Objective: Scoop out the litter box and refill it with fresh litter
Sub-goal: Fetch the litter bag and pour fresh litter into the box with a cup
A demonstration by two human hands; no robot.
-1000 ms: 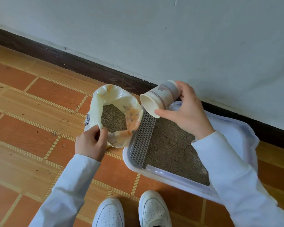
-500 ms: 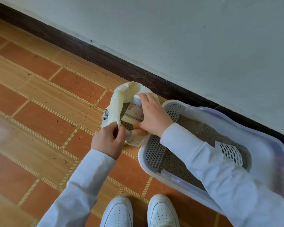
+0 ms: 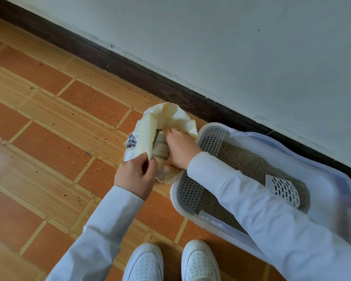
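Our left hand point(image 3: 135, 175) pinches litter bag point(image 3: 170, 120) rim; right hand point(image 3: 180, 148) grip holds cup point(image 3: 160, 149) inside. Risk we see: overfilled cup spills granules onto floor point(image 3: 69, 138) crossing to litter box point(image 3: 322, 179).

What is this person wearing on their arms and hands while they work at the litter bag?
Both arms are covered by long white sleeves of smooth, lightly wrinkled fabric, plain with no markings, each ending in a snug cuff at the wrist. The left hand and right hand are bare: no gloves, and no rings or watch that I can see.
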